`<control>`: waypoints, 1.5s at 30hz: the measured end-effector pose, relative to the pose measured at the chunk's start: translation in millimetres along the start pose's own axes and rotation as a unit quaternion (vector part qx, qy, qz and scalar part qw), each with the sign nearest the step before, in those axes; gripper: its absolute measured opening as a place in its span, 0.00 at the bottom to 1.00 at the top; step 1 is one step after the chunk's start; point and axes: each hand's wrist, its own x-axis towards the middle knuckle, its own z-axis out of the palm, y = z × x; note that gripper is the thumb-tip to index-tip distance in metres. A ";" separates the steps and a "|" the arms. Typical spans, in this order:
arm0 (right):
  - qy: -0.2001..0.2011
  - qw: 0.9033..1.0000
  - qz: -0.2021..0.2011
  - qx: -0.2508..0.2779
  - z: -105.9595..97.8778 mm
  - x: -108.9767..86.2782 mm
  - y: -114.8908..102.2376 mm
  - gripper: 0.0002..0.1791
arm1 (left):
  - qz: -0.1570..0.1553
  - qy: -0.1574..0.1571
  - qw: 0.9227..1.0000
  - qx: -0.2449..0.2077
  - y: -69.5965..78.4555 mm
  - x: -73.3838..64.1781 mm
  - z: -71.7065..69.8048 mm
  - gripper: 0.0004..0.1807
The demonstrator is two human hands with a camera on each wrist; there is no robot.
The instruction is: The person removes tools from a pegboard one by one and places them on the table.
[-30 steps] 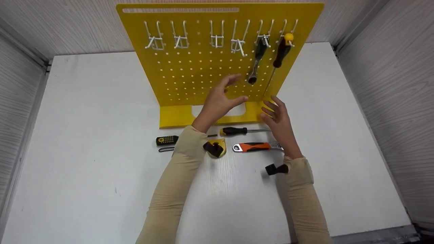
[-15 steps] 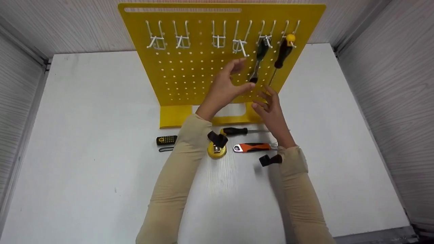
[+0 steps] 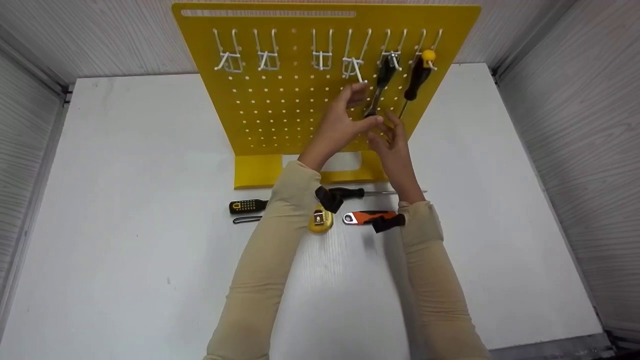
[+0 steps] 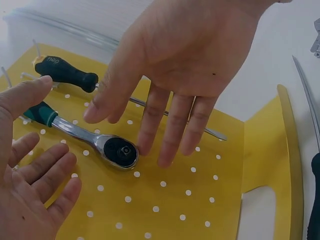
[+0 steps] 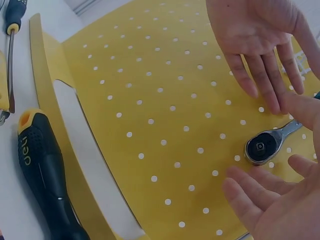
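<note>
A ratchet wrench (image 3: 386, 74) with a dark green handle hangs head-down from a white hook on the yellow pegboard (image 3: 280, 115). My left hand (image 3: 336, 124) is just left of its shaft, fingers spread and slightly bent. Lower right of the ratchet's head is my right hand (image 3: 395, 150), its fingers extended. In the left wrist view the right hand (image 4: 185, 55) has a fingertip beside the ratchet head (image 4: 120, 151); whether it touches, I cannot tell. Neither hand grips anything. The right wrist view shows both palms on either side of the ratchet.
A screwdriver (image 3: 419, 77) hangs right of the ratchet. Other white hooks (image 3: 322, 57) hold nothing. On the white table lie another screwdriver (image 3: 347, 193), a tape measure (image 3: 320, 220), an orange-handled tool (image 3: 360, 217) and a black-and-yellow handled tool (image 3: 247, 206), partly hidden by the left sleeve.
Both hands have moved up toward the ratchet; the right hand has also moved left and the left hand slightly right, so the gap between them is smaller. The tools have not moved.
</note>
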 end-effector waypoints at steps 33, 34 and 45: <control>0.012 1.000 0.008 0.016 10.6 -1.6 5.1 0.32 | -0.014 -0.014 0.999 -0.047 7.2 4.9 7.7 0.34; 0.014 1.000 0.010 0.014 10.6 -2.3 5.2 0.32 | -0.015 -0.013 0.999 -0.044 7.9 4.9 7.9 0.34; 0.025 0.999 -0.009 0.019 12.2 -10.9 5.5 0.27 | -0.017 -0.009 0.998 -0.055 7.3 5.3 11.1 0.32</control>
